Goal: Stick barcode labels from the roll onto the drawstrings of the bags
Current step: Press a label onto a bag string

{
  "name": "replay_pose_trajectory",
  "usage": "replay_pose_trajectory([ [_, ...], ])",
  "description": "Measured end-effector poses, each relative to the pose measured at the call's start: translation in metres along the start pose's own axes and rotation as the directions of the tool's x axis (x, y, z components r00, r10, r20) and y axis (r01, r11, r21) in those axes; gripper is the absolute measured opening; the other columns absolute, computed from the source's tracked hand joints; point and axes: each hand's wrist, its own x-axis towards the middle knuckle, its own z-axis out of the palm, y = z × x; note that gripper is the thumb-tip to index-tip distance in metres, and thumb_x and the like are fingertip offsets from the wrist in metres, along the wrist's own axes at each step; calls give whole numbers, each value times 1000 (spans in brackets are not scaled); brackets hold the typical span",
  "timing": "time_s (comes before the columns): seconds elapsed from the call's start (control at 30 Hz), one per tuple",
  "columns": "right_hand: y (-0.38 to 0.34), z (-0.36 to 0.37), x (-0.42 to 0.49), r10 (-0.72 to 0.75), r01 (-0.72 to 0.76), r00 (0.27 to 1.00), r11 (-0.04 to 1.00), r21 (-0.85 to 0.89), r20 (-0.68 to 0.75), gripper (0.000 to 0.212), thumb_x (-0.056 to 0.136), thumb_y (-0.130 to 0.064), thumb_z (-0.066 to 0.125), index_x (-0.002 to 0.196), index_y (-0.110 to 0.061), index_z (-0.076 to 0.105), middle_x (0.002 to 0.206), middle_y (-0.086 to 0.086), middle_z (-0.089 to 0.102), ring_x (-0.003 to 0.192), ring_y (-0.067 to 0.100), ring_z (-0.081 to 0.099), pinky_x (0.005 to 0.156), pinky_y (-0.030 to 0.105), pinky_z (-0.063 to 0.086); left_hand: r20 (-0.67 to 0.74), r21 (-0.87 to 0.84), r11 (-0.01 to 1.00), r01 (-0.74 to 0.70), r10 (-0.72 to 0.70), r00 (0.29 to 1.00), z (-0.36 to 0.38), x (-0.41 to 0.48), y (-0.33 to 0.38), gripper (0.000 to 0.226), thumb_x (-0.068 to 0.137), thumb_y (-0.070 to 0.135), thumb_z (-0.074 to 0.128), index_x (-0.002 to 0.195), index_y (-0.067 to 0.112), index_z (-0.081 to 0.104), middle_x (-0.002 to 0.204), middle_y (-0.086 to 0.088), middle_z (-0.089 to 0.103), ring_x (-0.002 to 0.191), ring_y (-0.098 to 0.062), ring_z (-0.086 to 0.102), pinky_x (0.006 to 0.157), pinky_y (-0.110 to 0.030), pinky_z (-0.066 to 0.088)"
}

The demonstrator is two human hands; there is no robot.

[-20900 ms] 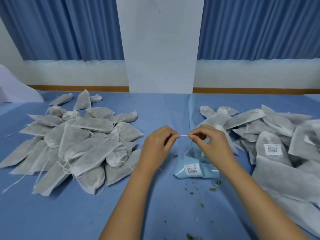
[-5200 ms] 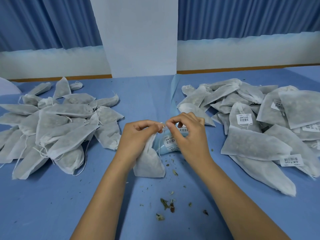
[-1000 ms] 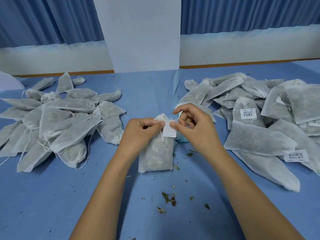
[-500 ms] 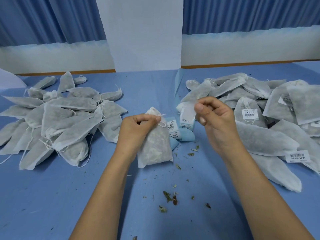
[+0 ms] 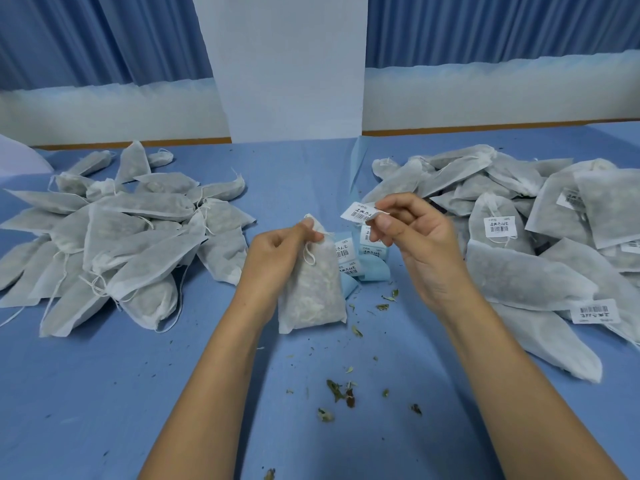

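My left hand (image 5: 277, 252) grips the neck of a white drawstring bag (image 5: 315, 292) that hangs down onto the blue table, its knotted drawstring (image 5: 309, 256) loose beside my fingers. My right hand (image 5: 412, 237) pinches a white barcode label (image 5: 360, 213) by one edge, lifted a little above and to the right of the bag. The label roll (image 5: 363, 259), on pale blue backing, lies on the table between my hands, partly behind the bag.
A heap of unlabelled bags (image 5: 114, 237) covers the left of the blue table (image 5: 104, 393). A heap of labelled bags (image 5: 526, 244) fills the right. Dried herb crumbs (image 5: 341, 393) lie in front. A white pillar (image 5: 280, 64) stands behind.
My right hand has come away from the bag's neck to the right and now holds a label with its barcode face showing. The left hand keeps the bag, slightly lifted.
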Motion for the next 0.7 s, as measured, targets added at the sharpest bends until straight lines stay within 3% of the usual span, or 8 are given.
replay_pose_trajectory([
  [0.07,0,2,-1,7,-5,999,999,-34,40,14,78,-12,69,91,-17,66,81,-6,70,67,7,60,64,13,45,15,23,999,-35,34,999,0,2,-4,21,86,34,68,67,34,75,69,15,67,63,5,56,63,-13,42],
  [0.17,1,6,-3,31,-24,996,996,-82,83,17,77,-7,66,91,-14,64,86,-8,69,71,8,61,69,15,48,106,5,998,-67,66,992,-2,1,-6,31,85,9,68,80,38,76,86,15,74,82,-4,66,72,-20,48],
  [0.23,0,10,-5,42,-30,994,993,-111,105,16,76,-7,66,91,-13,63,87,-10,68,71,12,59,71,20,49,179,-22,996,-88,90,980,-3,0,-6,32,84,5,70,90,36,76,100,9,75,95,-12,69,78,-25,50],
  [0.4,3,14,-7,55,1,984,951,-309,172,17,78,-9,67,91,-19,64,91,-12,67,74,25,52,66,47,41,330,-35,992,-119,124,936,-1,-4,-2,37,73,9,78,103,29,73,104,4,74,101,-14,68,87,-27,53],
  [0.43,4,14,-7,61,8,981,937,-349,187,19,80,-7,68,92,-21,64,92,-14,66,74,24,51,64,44,40,348,-38,991,-125,130,928,-1,-4,-1,41,71,8,78,105,29,72,106,4,74,103,-14,68,91,-28,53],
  [0.53,9,11,-8,83,21,976,887,-462,203,22,83,-4,67,92,-23,64,94,-15,66,68,11,49,63,15,36,399,-49,989,-136,144,906,-3,-3,-2,52,72,-7,77,110,27,69,105,4,74,100,-13,68,90,-27,53],
  [0.6,11,8,-8,80,46,976,832,-554,202,19,84,-6,68,92,-23,64,93,-15,65,67,6,47,68,11,37,436,-66,988,-136,151,887,-4,-3,-1,53,71,-8,77,112,25,68,105,3,74,98,-13,69,87,-24,54],
  [0.7,10,7,-7,57,102,974,751,-653,218,18,84,-8,68,93,-23,63,85,-27,60,65,5,48,70,11,36,436,-99,987,-125,156,886,-5,-4,0,48,70,11,79,116,23,68,112,-1,72,105,-17,68,92,-29,53],
])
